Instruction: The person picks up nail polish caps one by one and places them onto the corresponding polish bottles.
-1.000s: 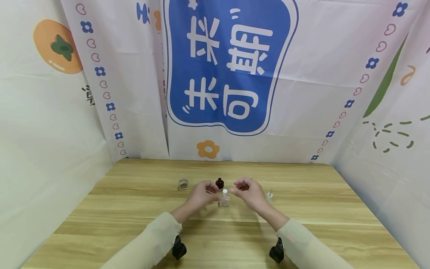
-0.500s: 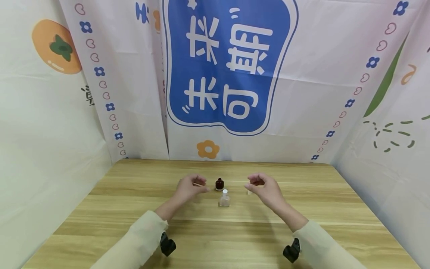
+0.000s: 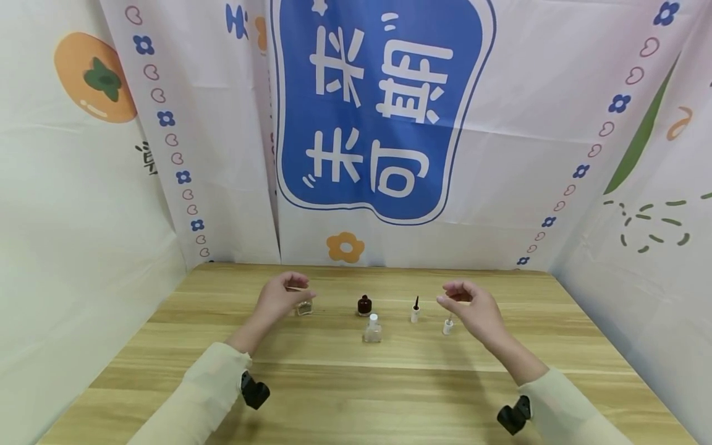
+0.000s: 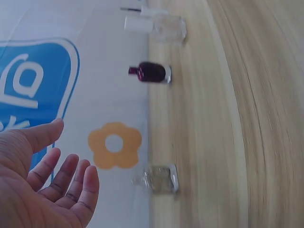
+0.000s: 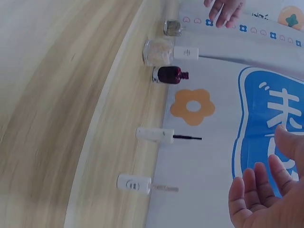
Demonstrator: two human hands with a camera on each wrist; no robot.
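Note:
My left hand (image 3: pixel 280 298) hovers at the left, its fingers loosely bent and holding nothing, overlapping an uncapped nail polish bottle of greyish-gold polish (image 3: pixel 305 309) in the head view. The left wrist view shows that hand apart from the bottle. My right hand (image 3: pixel 473 309), also holding nothing, hangs above and right of a white brush cap with a pale brush (image 3: pixel 447 327) standing brush up. Left of it, a second white cap with a dark brush (image 3: pixel 415 314) stands the same way. Mid-table are an uncapped dark red nail polish bottle (image 3: pixel 364 306) and a clear bottle with white cap (image 3: pixel 372 332).
The wood-grain table (image 3: pixel 356 389) ends at a printed white cloth (image 3: pixel 500 204) hanging behind it. More cloth hangs along the left and right sides. A black wrist camera (image 3: pixel 254 390) sits at the left sleeve, another black camera (image 3: pixel 514 415) at the right.
Both hands have spread apart from around the clear bottle, the left going left and the right going right. The two brush caps now show between the bottles and my right hand.

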